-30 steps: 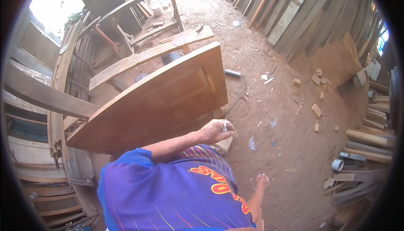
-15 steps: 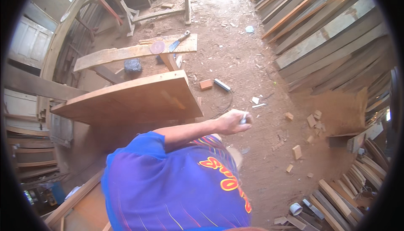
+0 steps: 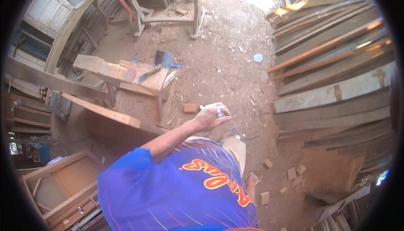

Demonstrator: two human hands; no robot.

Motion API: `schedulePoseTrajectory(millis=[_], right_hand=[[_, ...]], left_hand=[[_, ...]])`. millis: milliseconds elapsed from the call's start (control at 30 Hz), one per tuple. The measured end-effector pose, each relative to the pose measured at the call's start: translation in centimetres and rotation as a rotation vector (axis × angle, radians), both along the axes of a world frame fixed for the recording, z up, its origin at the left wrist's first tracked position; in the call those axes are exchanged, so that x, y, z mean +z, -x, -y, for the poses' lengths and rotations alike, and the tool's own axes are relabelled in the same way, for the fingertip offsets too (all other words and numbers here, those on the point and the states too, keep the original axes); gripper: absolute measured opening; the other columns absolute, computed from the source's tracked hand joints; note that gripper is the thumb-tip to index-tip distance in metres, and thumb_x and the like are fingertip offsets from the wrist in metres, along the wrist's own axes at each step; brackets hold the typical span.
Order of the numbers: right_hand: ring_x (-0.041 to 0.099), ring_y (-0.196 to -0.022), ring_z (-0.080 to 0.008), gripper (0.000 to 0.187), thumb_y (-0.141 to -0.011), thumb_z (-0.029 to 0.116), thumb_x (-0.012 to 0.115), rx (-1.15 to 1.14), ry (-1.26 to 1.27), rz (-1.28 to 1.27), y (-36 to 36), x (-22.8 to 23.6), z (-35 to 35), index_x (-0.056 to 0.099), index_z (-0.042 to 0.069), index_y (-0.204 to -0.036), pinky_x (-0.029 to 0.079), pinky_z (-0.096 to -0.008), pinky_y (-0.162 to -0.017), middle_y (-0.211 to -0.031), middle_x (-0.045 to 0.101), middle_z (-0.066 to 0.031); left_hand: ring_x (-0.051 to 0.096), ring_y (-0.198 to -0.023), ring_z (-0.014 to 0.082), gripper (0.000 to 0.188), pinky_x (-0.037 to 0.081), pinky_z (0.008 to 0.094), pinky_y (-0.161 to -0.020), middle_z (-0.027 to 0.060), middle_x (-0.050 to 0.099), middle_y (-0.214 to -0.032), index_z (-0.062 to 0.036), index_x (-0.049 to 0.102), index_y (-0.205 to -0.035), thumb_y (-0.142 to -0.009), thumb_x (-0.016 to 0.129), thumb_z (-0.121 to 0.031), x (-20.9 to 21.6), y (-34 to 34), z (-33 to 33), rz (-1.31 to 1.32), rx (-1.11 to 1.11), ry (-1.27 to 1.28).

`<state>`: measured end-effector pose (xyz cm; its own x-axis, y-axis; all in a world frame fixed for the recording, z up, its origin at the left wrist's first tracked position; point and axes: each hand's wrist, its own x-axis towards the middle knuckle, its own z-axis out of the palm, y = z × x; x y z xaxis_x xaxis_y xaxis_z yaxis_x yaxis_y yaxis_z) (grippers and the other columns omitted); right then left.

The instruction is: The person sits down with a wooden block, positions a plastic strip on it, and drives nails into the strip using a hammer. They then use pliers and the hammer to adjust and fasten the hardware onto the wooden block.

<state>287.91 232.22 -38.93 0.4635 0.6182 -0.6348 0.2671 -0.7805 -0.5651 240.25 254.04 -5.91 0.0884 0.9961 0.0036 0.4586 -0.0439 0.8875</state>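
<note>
My left hand (image 3: 213, 116) is closed around a small whitish object (image 3: 220, 113), mostly hidden by the fingers; its kind cannot be made out. It hovers in front of my blue shirt, above the dirt floor, close to an orange-brown block (image 3: 190, 107). Lower down at my right side, my right hand (image 3: 252, 179) hangs partly in view, its fingers too small and blurred to read. Left of my left arm, a large wooden panel (image 3: 105, 111) shows its long edge. Beyond it, a scraper with a wide blade (image 3: 149, 74) and a round disc (image 3: 130, 75) lie on a rough wooden bench (image 3: 101, 67).
Long boards (image 3: 336, 88) are stacked along the right. Wood offcuts (image 3: 291, 173) and chips litter the dirt floor (image 3: 235, 79). A wooden trestle (image 3: 168, 19) stands at the back. At lower left is a framed wooden panel (image 3: 63, 184); a blue-handled item (image 3: 170, 62) lies by the bench.
My view has swung, and the bench and large panel appear farther left and lower. My left hand, still closed on the whitish object, sits a little farther left. My right hand now shows.
</note>
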Motion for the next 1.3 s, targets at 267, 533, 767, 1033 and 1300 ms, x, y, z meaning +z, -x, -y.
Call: schedulePoseTrajectory(millis=[267, 533, 767, 1033, 1300], right_hand=[[0.072, -0.081, -0.0325, 0.031, -0.091, 0.026, 0.065, 0.636, -0.203, 0.239, -2.6, 3.2, -42.6, 0.072, -0.004, -0.086, 0.055, -0.0468, -0.075, -0.084, 0.073, -0.0221], [0.070, -0.072, -0.0193, 0.027, -0.098, 0.020, 0.062, 0.738, -0.451, -0.005, 6.3, 2.0, -72.0, 0.071, -0.004, -0.105, 0.057, -0.0349, -0.064, -0.084, 0.072, -0.0113], [0.070, -0.081, -0.0262, 0.036, -0.092, 0.028, 0.066, 0.541, -0.016, 0.072, 2.6, -2.0, -78.4, 0.073, -0.007, -0.099, 0.054, -0.0415, -0.072, -0.086, 0.071, -0.0179], [0.072, -0.096, -0.0322, 0.046, -0.091, 0.029, 0.064, 0.693, 0.081, 0.091, 10.5, 7.4, -92.8, 0.072, -0.011, -0.111, 0.053, -0.0443, -0.085, -0.097, 0.076, -0.0246], [0.072, -0.086, -0.0288, 0.044, -0.092, 0.028, 0.064, 0.877, -0.031, 0.167, 19.9, 2.5, -122.6, 0.071, -0.012, -0.107, 0.054, -0.0427, -0.077, -0.092, 0.076, -0.0216]], left_hand=[[0.063, -0.077, 0.0113, 0.013, 0.050, 0.0289, -0.068, 0.0045, 0.067, -0.086, -0.0041, 0.075, -0.097, -0.094, 0.075, -0.017, 0.7, -0.4, -9.9, 0.096, 0.505, 0.127], [0.060, -0.071, 0.0051, 0.008, 0.050, 0.0266, -0.063, -0.0001, 0.070, -0.078, -0.0048, 0.073, -0.096, -0.091, 0.074, -0.011, -1.6, -0.3, -29.9, 0.194, 0.701, 0.195], [0.059, -0.070, 0.0064, 0.014, 0.049, 0.0277, -0.064, -0.0005, 0.068, -0.076, -0.0060, 0.071, -0.098, -0.094, 0.075, -0.020, -1.7, 4.2, -55.3, 0.201, 0.577, 0.120], [0.062, -0.072, 0.0074, 0.012, 0.051, 0.0292, -0.065, 0.0015, 0.069, -0.080, -0.0054, 0.071, -0.095, -0.094, 0.075, -0.017, -1.7, 10.7, -79.0, 0.216, 0.446, -0.011], [0.064, -0.075, 0.0106, 0.010, 0.051, 0.0305, -0.067, 0.0031, 0.069, -0.084, -0.0058, 0.074, -0.092, -0.089, 0.079, -0.014, -5.6, 19.7, -99.6, 0.080, 0.610, -0.050]])
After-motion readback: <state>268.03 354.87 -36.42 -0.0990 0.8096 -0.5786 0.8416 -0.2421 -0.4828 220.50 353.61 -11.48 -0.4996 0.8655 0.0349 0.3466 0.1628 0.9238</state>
